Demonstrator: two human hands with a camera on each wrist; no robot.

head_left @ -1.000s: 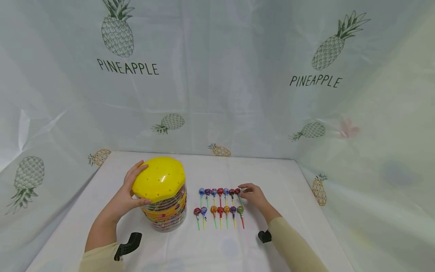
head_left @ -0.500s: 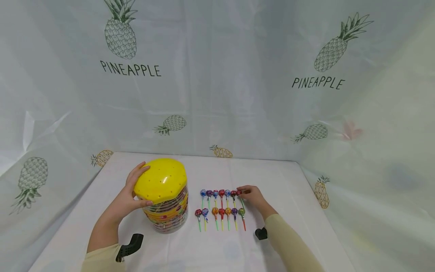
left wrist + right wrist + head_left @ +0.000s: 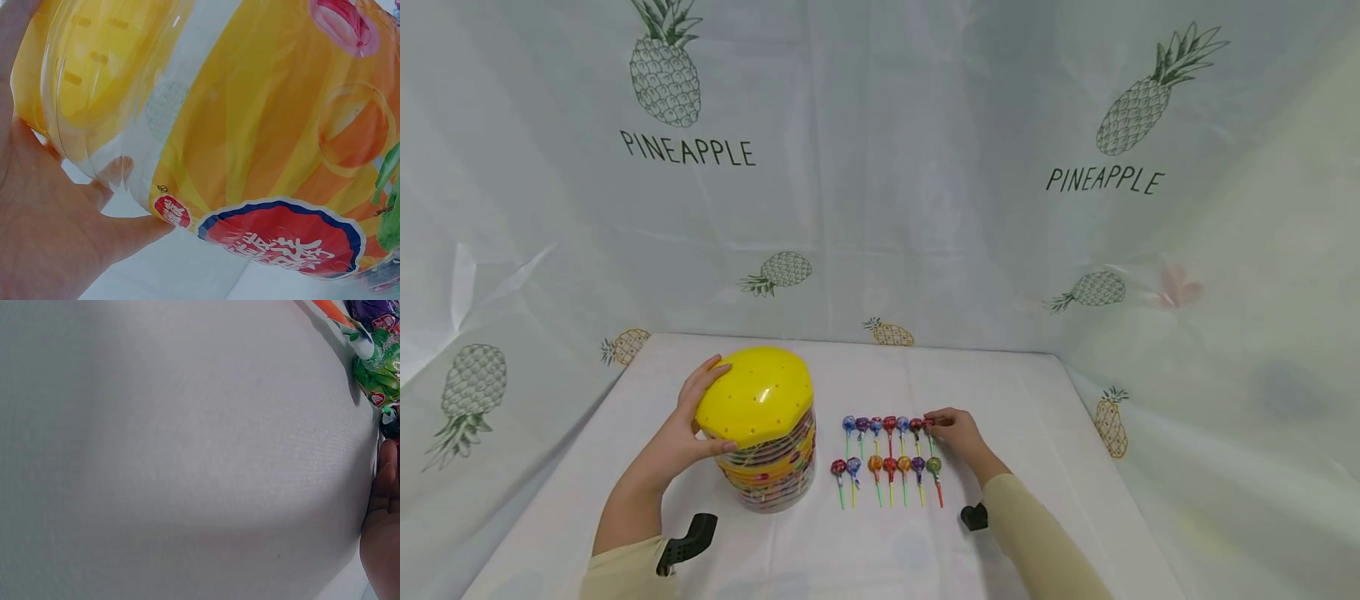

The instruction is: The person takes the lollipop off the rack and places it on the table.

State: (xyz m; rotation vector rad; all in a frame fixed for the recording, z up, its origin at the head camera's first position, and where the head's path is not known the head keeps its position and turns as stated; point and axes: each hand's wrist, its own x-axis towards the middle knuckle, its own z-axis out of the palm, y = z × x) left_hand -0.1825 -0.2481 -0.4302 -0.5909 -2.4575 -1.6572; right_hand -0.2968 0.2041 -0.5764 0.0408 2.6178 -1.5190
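Note:
A tall clear jar (image 3: 778, 487) with a yellow lid (image 3: 756, 396) stands on the left of the table. My left hand (image 3: 662, 454) grips it from the left, fingers and thumb spread around the lid's edge. The left wrist view shows the thumb against the orange and yellow printed label (image 3: 250, 125). My right hand (image 3: 962, 435) pinches a dark red lollipop (image 3: 928, 422) at the right end of the back row, near its wrapped head. In the right wrist view the fingertips touch a dark wrapper, close to a green lollipop (image 3: 377, 375).
Two rows of lollipops lie between the hands, heads toward the back. The front row, with a red one (image 3: 890, 465), has a gap after its second lollipop from the left. A white cloth covers the table (image 3: 850, 554); a pineapple-print curtain (image 3: 917, 208) hangs behind.
The lollipop under my right hand has turned slightly, its green stick now straighter toward me. My left hand and the jar stay put; the whole view shifted a little.

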